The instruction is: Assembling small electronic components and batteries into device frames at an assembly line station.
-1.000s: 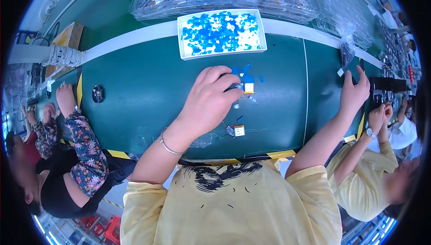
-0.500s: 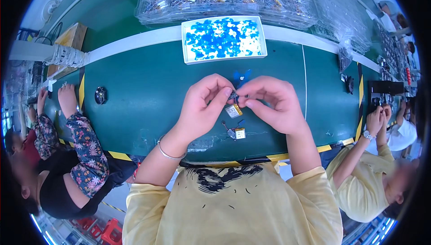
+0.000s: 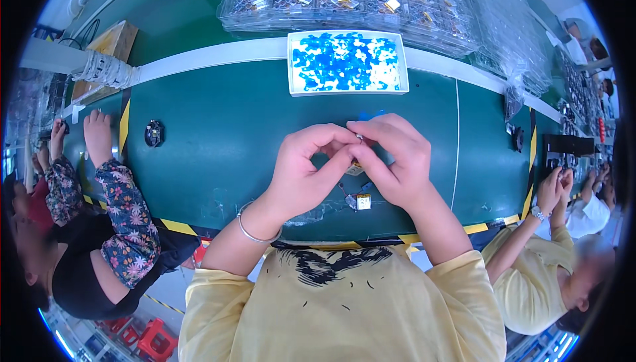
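Nearest, just in from the middle of the near edge of the worktop (image 3: 218,183), a loose yellow-and-white battery pack (image 3: 363,201) lies beside its small wired part (image 3: 349,197). It is best left outside the path of both wrists, so that a sleeve or bangle cannot catch its thin leads.

Just beyond it, the left hand (image 3: 301,166) and the right hand (image 3: 401,163) meet over the middle of the worktop. Each grip is together at thumb and forefinger, seemingly clamped on a small battery assembly (image 3: 356,168) between them. For fine handling like this, a light pinch by the edges seems wise: the left grip steadying, the right making the small movements, and no pull or sharp bend on any wire. Resting the forearms near the front edge would calm the fingertips.

As for what is hidden, the loose pack's leads are too fine to trace. The fingers cover most of the held assembly; only a yellowish edge and a pale speck show, so its contact points and exact facing cannot be told. Past the knuckles, blue pieces (image 3: 373,115) are partly covered by the right hand. At the far edge, the blue bits inside the white box (image 3: 289,90) blur together, and the clear trays (image 3: 351,14) behind are cut off above.
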`<control>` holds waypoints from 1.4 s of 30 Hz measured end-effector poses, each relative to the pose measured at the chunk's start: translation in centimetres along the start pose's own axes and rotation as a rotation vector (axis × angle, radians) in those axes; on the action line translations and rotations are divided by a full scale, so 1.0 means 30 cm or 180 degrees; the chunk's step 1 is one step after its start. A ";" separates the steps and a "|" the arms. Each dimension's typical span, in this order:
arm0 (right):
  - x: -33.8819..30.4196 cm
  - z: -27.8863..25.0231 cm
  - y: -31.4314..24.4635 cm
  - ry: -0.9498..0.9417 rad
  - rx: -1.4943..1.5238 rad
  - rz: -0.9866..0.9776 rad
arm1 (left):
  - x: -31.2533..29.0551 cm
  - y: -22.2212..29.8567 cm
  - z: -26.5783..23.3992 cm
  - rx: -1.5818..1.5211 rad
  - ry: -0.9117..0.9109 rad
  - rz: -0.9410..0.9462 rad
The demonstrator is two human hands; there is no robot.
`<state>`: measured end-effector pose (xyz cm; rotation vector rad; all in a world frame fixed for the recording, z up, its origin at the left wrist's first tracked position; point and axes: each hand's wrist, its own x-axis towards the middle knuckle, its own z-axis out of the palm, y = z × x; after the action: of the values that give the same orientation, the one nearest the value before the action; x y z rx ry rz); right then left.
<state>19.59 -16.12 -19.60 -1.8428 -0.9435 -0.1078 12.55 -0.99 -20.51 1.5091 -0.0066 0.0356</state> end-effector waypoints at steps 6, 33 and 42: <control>-0.006 -0.019 0.038 -0.0131 0.0658 0.0670 | 0.003 0.014 0.004 0.0028 0.0049 -0.0014; -0.029 0.046 -0.016 -0.0369 -0.0279 0.0121 | 0.030 -0.003 -0.036 -0.1506 0.0451 -0.0999; -0.063 0.010 0.015 0.0405 0.1709 0.1595 | -0.035 0.131 -0.255 0.2283 0.1148 -0.0224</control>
<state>18.47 -16.99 -20.97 -1.4911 -0.3498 0.3064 11.25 6.88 -17.09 2.1972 0.3843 0.2771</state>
